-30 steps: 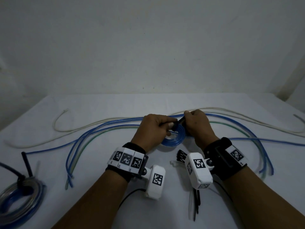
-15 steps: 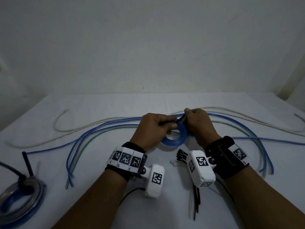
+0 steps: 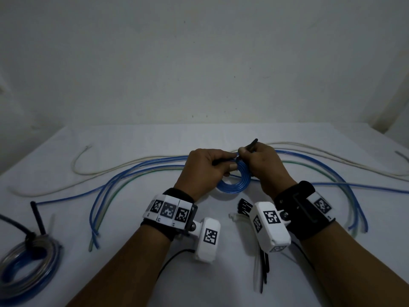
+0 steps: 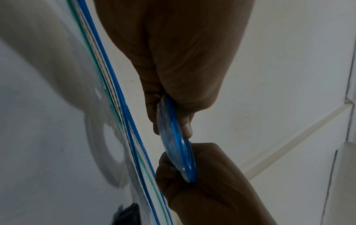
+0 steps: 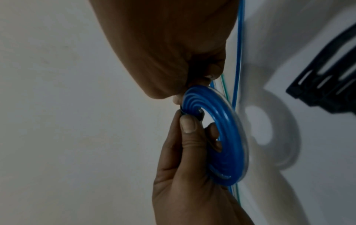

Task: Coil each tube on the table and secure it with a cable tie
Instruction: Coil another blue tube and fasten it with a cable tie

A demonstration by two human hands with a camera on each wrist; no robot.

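A small blue tube coil (image 3: 235, 185) hangs just above the table between my two hands. My left hand (image 3: 229, 163) grips the coil's far-left rim, thumb in front and fingers through the hole. A black cable tie (image 3: 252, 144) loops round the coil's top. My right hand (image 3: 243, 151) pinches the tie, whose tail pokes up past the knuckles. In the right wrist view the tie's band (image 5: 200, 113) crosses the coil (image 5: 221, 137) right at the left thumb. The left wrist view shows the coil (image 4: 174, 140) edge-on between both hands.
Long loose blue tubes (image 3: 124, 180), a green one (image 3: 309, 165) and a white one (image 3: 332, 149) curve across the table behind my hands. A tied coil (image 3: 28, 262) lies at the near left. Spare black ties (image 3: 243, 206) and clear ties (image 3: 256, 275) lie under my right wrist.
My right hand has drawn the tie's tail up and away through the loop; the black tail now sticks out beyond its knuckles. The left hand has kept its hold on the coil.
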